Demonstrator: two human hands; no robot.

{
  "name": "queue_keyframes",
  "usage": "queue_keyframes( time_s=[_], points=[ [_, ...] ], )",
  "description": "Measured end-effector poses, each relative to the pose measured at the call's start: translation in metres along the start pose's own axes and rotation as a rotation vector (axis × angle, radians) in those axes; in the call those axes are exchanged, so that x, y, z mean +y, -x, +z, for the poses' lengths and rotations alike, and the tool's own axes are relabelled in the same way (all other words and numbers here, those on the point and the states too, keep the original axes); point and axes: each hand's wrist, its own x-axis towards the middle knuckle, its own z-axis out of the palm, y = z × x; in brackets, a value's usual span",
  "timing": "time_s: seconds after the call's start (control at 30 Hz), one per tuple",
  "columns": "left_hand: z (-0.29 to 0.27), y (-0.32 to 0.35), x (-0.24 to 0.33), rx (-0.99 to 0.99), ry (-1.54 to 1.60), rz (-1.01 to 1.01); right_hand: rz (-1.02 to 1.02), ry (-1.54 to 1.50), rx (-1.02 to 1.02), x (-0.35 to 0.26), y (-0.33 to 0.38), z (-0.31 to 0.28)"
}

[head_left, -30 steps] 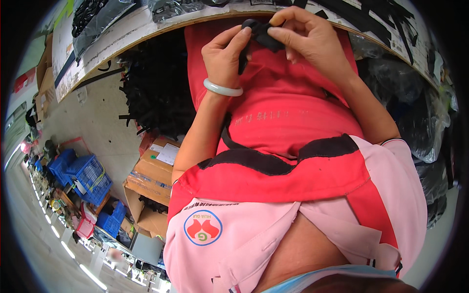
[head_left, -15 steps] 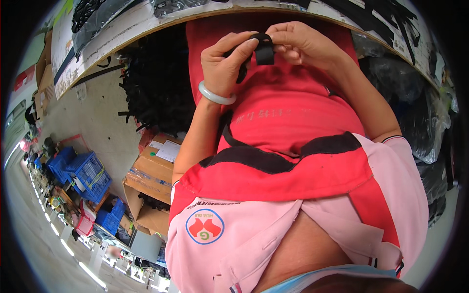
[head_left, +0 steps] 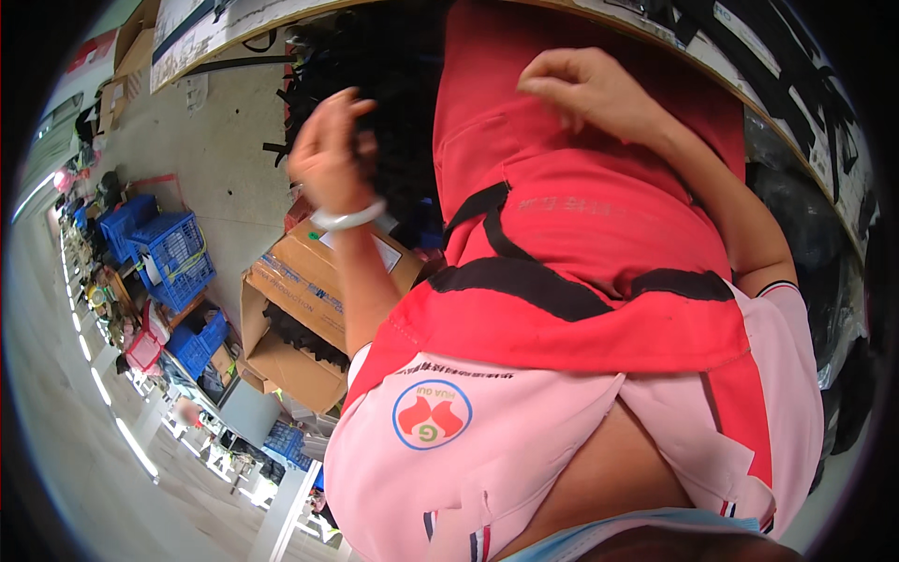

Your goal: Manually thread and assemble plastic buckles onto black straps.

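My left hand (head_left: pixel 332 155), blurred by motion and with a pale bangle (head_left: pixel 348 216) at its wrist, reaches out to the left. Its fingers are apart, and I see nothing held in them. Behind and beside it lies a dark heap of black strap pieces (head_left: pixel 398 103) under the table edge. Over the lap of my red apron (head_left: pixel 599 178) hovers my right hand (head_left: pixel 595 94), its fingers loosely bent and partly smeared. Nothing shows in that hand.
An open cardboard box (head_left: pixel 323 290) with black pieces inside stands at my left. Blue plastic crates (head_left: pixel 173 258) are farther left on the floor. The worktable (head_left: pixel 234 33) curves across the top, with black straps (head_left: pixel 796 56) at its right. Dark plastic bags (head_left: pixel 796 215) sit at the right.
The black looped strap both hands were holding is no longer seen in them. My left hand has swung left toward the heap, while the right stays over my lap. The view has shifted.
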Motion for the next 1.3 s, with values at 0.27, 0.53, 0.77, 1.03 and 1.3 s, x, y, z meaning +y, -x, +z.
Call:
queue_keyframes(
  time_s=[0.27, 0.53, 0.77, 1.03, 1.3],
  points=[
    [0.115, 0.025, -0.041, -0.407, 0.172, 0.093, 0.097, -0.103, 0.074, 0.003, 0.000, 0.005],
    [0.112, 0.008, -0.043, -0.600, 0.447, -0.570, 0.121, -0.289, 0.173, 0.013, 0.016, -0.017],
    [0.134, 0.006, -0.061, -0.872, 0.836, -0.886, -0.123, -0.010, 0.295, 0.006, 0.027, -0.015],
    [0.147, 0.011, -0.056, -0.893, 0.645, -0.667, -0.078, -0.279, 0.422, 0.020, 0.031, -0.022],
    [0.152, 0.023, -0.052, -0.850, 0.370, -0.650, -0.378, 0.488, 0.860, 0.019, 0.046, -0.094]
  ],
)
